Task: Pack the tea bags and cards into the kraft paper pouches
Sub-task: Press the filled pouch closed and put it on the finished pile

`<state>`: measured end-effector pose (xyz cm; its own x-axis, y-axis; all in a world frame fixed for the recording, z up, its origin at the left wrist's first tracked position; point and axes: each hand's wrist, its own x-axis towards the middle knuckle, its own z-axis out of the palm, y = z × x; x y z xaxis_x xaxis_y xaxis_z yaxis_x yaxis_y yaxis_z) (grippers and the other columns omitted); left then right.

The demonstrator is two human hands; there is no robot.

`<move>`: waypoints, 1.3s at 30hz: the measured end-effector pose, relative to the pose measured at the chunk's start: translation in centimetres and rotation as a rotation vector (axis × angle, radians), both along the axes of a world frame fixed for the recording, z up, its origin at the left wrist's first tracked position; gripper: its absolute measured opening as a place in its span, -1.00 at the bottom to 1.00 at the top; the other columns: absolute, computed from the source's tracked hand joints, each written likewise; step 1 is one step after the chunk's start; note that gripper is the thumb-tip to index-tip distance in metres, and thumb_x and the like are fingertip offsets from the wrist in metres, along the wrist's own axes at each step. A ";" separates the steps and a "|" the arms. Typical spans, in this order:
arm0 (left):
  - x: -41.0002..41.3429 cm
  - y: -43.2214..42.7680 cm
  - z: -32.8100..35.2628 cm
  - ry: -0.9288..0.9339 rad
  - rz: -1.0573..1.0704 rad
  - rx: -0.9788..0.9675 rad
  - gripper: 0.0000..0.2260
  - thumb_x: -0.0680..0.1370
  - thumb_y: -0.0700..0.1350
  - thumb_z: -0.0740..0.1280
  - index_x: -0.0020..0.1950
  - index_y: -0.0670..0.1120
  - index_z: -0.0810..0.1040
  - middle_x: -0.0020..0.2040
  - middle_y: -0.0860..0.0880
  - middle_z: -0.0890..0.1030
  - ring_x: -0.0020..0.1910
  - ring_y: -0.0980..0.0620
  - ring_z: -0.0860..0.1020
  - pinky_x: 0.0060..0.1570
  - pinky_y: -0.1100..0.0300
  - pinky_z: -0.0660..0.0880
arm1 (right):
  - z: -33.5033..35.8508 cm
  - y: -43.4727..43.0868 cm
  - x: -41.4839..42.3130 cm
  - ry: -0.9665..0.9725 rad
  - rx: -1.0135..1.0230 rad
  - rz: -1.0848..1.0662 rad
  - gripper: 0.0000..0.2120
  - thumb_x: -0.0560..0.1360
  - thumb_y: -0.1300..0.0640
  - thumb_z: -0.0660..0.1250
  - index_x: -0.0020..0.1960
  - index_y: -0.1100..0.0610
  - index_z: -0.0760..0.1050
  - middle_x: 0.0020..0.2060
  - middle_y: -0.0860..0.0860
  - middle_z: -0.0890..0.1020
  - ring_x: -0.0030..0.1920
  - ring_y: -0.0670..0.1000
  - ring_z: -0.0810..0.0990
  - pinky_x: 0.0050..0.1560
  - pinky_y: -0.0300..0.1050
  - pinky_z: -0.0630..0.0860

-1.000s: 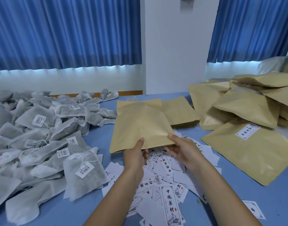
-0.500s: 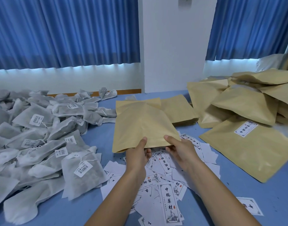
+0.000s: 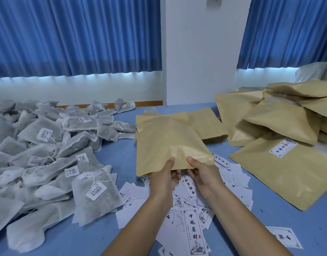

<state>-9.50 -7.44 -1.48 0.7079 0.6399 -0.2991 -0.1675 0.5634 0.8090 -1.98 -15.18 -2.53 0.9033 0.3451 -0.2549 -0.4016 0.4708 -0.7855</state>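
Tea bags (image 3: pixel 48 163) lie left, cards (image 3: pixel 192 209) in the middle, packed pouches (image 3: pixel 281 126) right, on the table (image 3: pixel 281 224).

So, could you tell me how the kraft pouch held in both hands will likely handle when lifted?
Probably light: the left hand and right hand raise the kraft pouch by pinching just its near edge. Likely semi-stiff: it juts out without drooping, yet shows creases. It looks thin and seemingly empty, so it may flex if moved quickly.
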 end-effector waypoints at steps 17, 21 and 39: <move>-0.1 1.4 -0.2 0.080 0.074 0.073 -0.87 0.50 -0.20 0.40 -0.20 -0.20 0.52 -0.51 -0.06 0.55 -0.57 0.09 0.48 -0.41 0.22 0.43 | -0.1 -0.7 1.0 -0.016 -0.004 0.012 -0.62 0.42 0.32 0.44 0.21 0.26 0.48 -0.01 0.12 0.63 -0.08 0.05 0.60 -0.30 -0.23 0.54; 0.0 1.3 -0.5 0.079 0.057 0.088 -0.90 0.49 -0.22 0.40 -0.14 -0.23 0.53 -0.47 -0.09 0.56 -0.53 0.07 0.51 -0.44 0.23 0.47 | 0.0 -0.6 0.8 -0.029 -0.046 0.085 -0.65 0.40 0.33 0.46 0.17 0.28 0.49 -0.11 0.14 0.64 -0.24 0.02 0.59 -0.31 -0.23 0.52; -0.1 1.5 -0.8 0.205 0.021 0.312 -0.85 0.46 -0.13 0.46 -0.11 -0.21 0.61 -0.28 -0.14 0.63 -0.50 0.07 0.44 -0.55 0.35 0.35 | -0.2 -0.6 0.7 -0.105 -0.063 0.044 -0.83 0.41 0.38 0.43 -0.03 0.26 0.53 -0.25 0.09 0.63 -0.45 -0.06 0.52 -0.52 -0.27 0.37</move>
